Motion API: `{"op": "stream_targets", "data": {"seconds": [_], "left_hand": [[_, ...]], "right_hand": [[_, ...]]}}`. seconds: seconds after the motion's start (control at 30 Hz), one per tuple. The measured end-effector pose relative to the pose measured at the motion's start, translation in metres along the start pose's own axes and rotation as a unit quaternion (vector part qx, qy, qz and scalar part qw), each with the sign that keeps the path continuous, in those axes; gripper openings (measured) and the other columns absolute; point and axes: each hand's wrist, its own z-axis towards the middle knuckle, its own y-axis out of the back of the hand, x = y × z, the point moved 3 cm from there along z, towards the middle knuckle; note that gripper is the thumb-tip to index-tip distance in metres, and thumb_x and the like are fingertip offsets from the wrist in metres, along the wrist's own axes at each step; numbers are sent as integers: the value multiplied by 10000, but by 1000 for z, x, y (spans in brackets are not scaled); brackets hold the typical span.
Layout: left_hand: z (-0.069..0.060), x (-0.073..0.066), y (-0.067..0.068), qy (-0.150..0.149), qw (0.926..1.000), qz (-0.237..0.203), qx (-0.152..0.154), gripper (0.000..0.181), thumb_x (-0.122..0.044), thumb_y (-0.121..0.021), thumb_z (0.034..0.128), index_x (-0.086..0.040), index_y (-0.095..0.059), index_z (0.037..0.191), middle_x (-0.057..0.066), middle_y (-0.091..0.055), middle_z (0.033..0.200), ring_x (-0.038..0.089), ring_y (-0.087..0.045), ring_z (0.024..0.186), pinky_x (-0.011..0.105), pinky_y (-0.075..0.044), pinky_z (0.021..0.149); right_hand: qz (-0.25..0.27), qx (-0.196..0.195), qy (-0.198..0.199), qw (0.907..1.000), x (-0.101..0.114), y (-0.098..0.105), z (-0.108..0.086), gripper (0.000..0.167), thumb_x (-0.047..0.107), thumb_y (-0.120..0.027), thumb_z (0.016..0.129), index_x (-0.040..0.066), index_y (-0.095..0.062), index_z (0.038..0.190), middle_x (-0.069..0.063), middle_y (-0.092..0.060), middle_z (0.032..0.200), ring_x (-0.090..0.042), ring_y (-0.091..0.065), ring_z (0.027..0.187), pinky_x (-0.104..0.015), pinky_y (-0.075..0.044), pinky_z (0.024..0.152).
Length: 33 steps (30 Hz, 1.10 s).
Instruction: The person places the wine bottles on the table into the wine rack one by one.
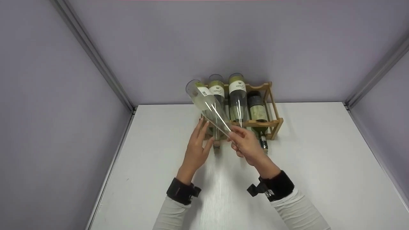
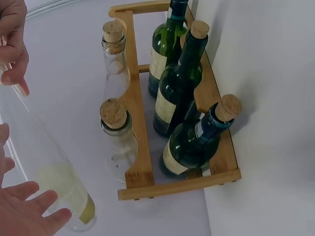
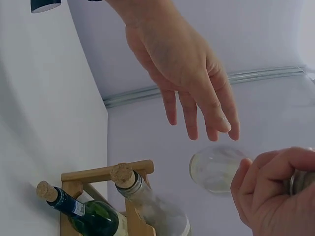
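Note:
My right hand (image 1: 247, 145) grips a clear glass bottle (image 1: 209, 103) by its neck. The bottle is tilted, its base up to the left, above the left side of a wooden wine rack (image 1: 274, 124). Spread and fairly straight, the fingers of my left hand (image 1: 195, 151) are beside the bottle; in the left wrist view this hand (image 2: 27, 209) appears close to its labelled end, and contact is unclear. Two corked clear bottles (image 1: 237, 94) (image 2: 118, 142) lie on the rack's upper level. My right fingers hide the held bottle's mouth.
Dark green corked bottles (image 2: 179, 88) lie in the lower level of the rack; one (image 1: 258, 110) shows at its right. The rack stands on a white table (image 1: 153, 143) close to the grey back wall (image 1: 159, 48). Side walls flank the table.

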Motion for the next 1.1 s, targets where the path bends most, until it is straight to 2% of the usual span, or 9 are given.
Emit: {"op": "stream_targets", "data": {"seconds": [0.2, 0.4, 0.6, 0.83, 1.1], "left_hand": [[-1, -7, -9, 105, 9993, -21, 364, 562, -313, -532, 1028, -91, -364, 1516, 171, -264, 1570, 390, -338, 1384, 502, -324, 1092], [1, -15, -17, 233, 9972, -14, 712, 558, -366, -491, 1038, -117, -365, 1521, 170, -273, 1568, 360, -317, 1403, 511, -315, 1095], [2, -24, -25, 318, 9939, 180, 1044, 556, -380, -482, 1038, -136, -364, 1524, 153, -275, 1571, 347, -307, 1410, 523, -324, 1086], [4, -35, -37, 199, 9904, 268, 1340, 561, -347, -512, 1029, -129, -363, 1524, 186, -293, 1557, 341, -312, 1408, 520, -308, 1096], [8, -43, -46, 101, 9875, 270, 1547, 554, -414, -444, 1045, -155, -362, 1527, 162, -281, 1568, 309, -333, 1399, 500, -308, 1101]], "right_hand": [[-82, -353, 125, 9993, 2, 17, -5, 521, 128, -548, 1014, -9, -365, 1482, -94, -587, 931, -78, -430, 529, -183, -312, 379], [-326, -661, 207, 9971, 3, 33, -8, 475, 139, -533, 1025, -6, -398, 1457, -121, -589, 936, -76, -433, 556, -179, -302, 382], [-362, -906, 299, 9948, 3, 45, -9, 470, 121, -527, 1023, -4, -396, 1457, -153, -595, 938, -65, -418, 536, -174, -298, 375], [-534, -1188, 460, 9904, 3, 59, -9, 501, 149, -530, 1027, -22, -365, 1469, -72, -573, 907, -62, -423, 544, -174, -303, 377], [-963, -1664, 491, 9801, 3, 79, -3, 539, 179, -524, 1029, -32, -329, 1485, -124, -571, 989, -54, -453, 561, -166, -371, 415]]}}
